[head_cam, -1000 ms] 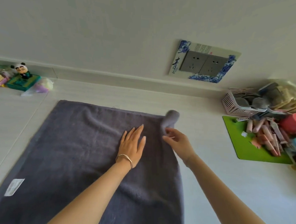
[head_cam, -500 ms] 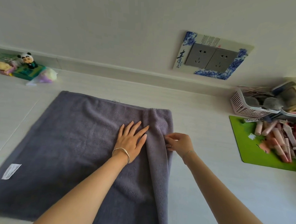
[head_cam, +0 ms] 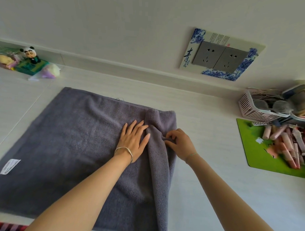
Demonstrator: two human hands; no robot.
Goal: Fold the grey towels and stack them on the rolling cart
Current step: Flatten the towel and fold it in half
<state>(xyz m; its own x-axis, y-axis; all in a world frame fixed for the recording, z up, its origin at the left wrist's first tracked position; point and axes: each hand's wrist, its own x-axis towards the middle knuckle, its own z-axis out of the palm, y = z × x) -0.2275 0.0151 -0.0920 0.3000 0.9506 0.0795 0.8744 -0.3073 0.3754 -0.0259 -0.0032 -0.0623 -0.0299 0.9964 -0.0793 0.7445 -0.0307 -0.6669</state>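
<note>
A grey towel [head_cam: 64, 146] lies spread on a white surface, a white label near its left edge. Its right edge is folded over into a narrow strip. My left hand [head_cam: 132, 140], with a silver bangle at the wrist, presses flat on the towel just left of that strip, fingers straight. My right hand [head_cam: 179, 144] pinches the folded strip with curled fingers. No rolling cart is in view.
A panda figurine [head_cam: 30, 55] and small toys sit at the far left by the wall. At the right are a pink basket [head_cam: 259, 110] of items and a green mat [head_cam: 261, 153] with pink tubes. A double socket [head_cam: 219, 57] is on the wall.
The towel's right edge, lifted at its far corner a second ago, now lies folded over as a strip. My right hand moved left onto it; my left hand stayed pressing.
</note>
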